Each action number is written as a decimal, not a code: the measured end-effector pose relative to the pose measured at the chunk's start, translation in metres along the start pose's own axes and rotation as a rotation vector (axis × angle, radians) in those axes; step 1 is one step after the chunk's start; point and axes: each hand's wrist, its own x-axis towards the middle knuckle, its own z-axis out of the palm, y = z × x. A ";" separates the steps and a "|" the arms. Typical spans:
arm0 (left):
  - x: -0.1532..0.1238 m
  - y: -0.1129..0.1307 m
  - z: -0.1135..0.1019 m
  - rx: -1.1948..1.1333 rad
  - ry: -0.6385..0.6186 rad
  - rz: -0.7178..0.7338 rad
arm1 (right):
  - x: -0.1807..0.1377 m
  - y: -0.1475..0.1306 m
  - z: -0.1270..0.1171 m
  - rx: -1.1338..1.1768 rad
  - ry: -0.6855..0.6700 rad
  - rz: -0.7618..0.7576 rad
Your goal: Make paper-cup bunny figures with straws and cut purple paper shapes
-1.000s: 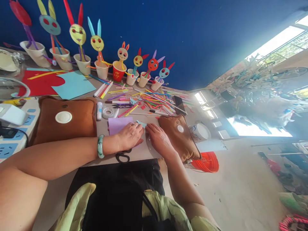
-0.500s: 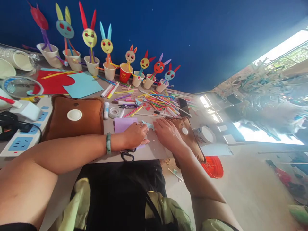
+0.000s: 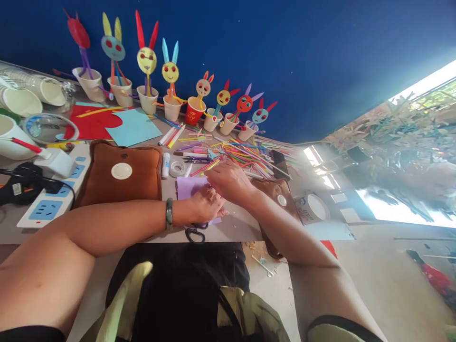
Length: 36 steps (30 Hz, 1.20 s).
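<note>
My left hand (image 3: 208, 204) rests at the table's front over purple paper (image 3: 187, 186), its fingers curled in and its thumb stretched out; what is under the fingers is hidden. My right hand (image 3: 230, 179) reaches across just above it, fingers extended to the left and partly overlapping the left hand. Nothing shows in the right hand. Black-handled scissors (image 3: 195, 236) lie below my left wrist, blades hidden. A light blue paper scrap (image 3: 213, 153) lies beyond my right hand among the pens. A roll of white tape (image 3: 177, 168) and a glue stick (image 3: 166, 165) are beside the purple paper.
Brown cushioned pouches (image 3: 142, 190) flank the hands. A power strip (image 3: 46, 210) is at left. Behind are loose coloured sticks (image 3: 245, 154), light blue paper (image 3: 133, 127), and paper cups (image 3: 172, 108) holding rabbit-faced figures along the blue wall. Another cup (image 3: 313, 209) lies right.
My right hand has moved left and up, from beside my left hand to over it. The light blue scrap between the hands no longer shows there; one now lies farther back. The view has shifted slightly.
</note>
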 end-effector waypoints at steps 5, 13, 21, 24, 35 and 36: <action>0.001 -0.004 0.008 0.013 0.108 0.028 | 0.029 0.015 0.014 0.021 0.002 0.061; 0.003 -0.005 0.006 0.059 0.099 0.026 | 0.059 0.026 0.034 0.333 0.153 0.030; 0.006 -0.007 0.018 0.054 0.170 0.067 | 0.067 0.045 0.024 0.336 0.186 -0.067; 0.007 -0.008 0.020 0.058 0.163 0.068 | 0.070 0.035 0.026 0.146 0.036 -0.225; 0.005 -0.007 0.006 0.006 0.078 0.057 | 0.084 0.020 0.037 -0.178 -0.059 -0.481; 0.004 -0.007 0.005 0.008 0.069 0.054 | 0.083 0.022 0.037 -0.182 -0.050 -0.507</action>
